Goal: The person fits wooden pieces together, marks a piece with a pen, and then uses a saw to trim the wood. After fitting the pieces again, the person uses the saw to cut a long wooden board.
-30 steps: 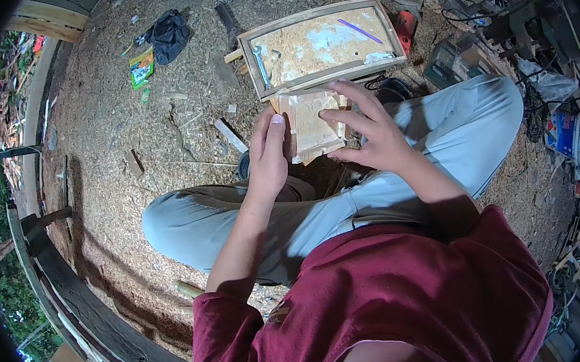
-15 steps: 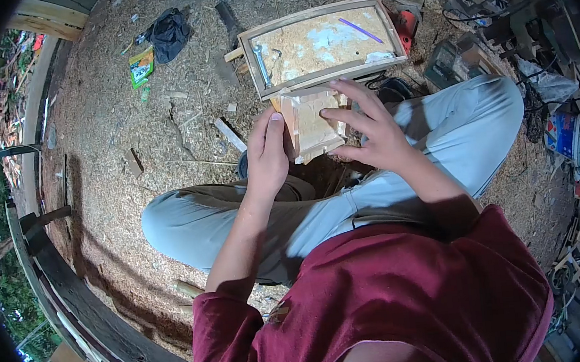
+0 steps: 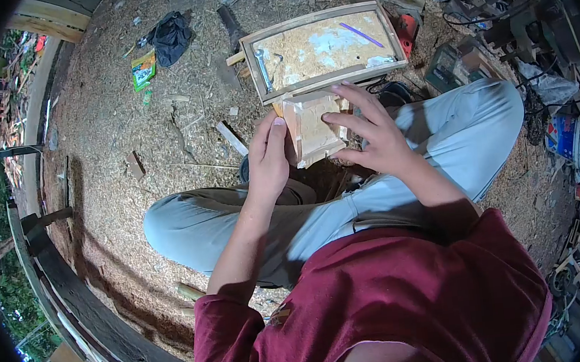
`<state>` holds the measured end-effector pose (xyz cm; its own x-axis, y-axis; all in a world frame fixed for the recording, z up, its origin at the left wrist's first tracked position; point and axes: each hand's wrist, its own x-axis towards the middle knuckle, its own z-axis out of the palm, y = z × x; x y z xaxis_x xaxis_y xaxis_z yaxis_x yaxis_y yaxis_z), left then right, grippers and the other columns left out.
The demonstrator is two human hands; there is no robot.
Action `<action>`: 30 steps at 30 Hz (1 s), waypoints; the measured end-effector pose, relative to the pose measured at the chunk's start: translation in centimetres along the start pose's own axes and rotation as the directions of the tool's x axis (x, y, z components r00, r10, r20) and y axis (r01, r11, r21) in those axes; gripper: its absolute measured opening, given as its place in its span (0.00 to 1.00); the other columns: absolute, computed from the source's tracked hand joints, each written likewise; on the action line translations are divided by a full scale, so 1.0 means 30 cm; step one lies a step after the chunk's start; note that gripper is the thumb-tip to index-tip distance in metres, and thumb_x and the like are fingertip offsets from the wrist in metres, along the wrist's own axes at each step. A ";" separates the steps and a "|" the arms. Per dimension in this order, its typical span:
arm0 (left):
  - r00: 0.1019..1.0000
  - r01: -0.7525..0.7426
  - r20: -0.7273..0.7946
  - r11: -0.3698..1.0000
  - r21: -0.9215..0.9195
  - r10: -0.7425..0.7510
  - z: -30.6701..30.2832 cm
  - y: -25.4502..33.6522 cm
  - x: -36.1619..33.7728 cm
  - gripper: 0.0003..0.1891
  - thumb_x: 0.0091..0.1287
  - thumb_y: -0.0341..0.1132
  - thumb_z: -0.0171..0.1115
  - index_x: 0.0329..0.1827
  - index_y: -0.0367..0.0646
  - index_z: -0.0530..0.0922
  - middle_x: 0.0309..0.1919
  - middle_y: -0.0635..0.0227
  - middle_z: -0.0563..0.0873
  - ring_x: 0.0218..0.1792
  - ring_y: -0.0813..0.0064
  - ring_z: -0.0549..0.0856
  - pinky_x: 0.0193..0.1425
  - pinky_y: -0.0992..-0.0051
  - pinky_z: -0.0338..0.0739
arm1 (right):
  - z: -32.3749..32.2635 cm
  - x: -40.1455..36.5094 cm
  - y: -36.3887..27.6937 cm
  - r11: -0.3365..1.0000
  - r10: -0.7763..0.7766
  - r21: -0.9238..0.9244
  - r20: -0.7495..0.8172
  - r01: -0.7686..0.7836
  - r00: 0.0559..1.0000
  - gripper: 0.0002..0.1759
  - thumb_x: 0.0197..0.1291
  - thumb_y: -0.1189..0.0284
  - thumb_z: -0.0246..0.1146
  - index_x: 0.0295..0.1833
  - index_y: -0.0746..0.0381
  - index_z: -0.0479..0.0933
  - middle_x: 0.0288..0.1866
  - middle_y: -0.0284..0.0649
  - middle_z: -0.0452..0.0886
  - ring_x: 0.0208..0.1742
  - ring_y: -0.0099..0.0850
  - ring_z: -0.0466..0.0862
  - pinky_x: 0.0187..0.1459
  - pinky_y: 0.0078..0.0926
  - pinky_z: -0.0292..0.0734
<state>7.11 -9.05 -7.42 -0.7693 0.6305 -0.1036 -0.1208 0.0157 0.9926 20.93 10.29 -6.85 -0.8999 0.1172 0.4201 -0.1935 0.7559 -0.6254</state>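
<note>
Turned slightly more edge-on, small pale carved wooden panel (image 3: 313,133) is braced upright: left hand (image 3: 268,156) clasps its edge, right hand (image 3: 370,142) grips top and bottom.

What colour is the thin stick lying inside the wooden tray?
Purple; the stick shows best in the head view.

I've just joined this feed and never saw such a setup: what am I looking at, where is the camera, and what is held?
There is no machine. One camera on a person's head looks down at their own bare hands. The left hand grips the edge of a small wooden panel; the right hand lays spread fingers on its face. Beyond, on the sawdust floor, lies a wooden tray with a wrench and a purple stick inside.
</note>
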 end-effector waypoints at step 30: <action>0.984 -0.050 -0.176 0.972 -0.228 0.010 -0.039 0.071 0.049 0.18 0.86 0.38 0.44 0.63 0.34 0.78 0.47 0.64 0.87 0.40 0.81 0.84 0.48 0.77 0.81 | -0.004 0.008 -0.026 0.982 0.005 -0.188 -0.064 -0.017 0.998 0.37 0.38 0.67 0.83 0.61 0.52 0.84 0.76 0.45 0.72 0.77 0.51 0.71 0.75 0.58 0.64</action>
<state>4.98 -8.99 -5.54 -0.8687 0.4844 -0.1038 -0.2222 -0.1937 0.9556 20.90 9.81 -6.18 -0.8740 0.1617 0.4581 -0.1013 0.8616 -0.4974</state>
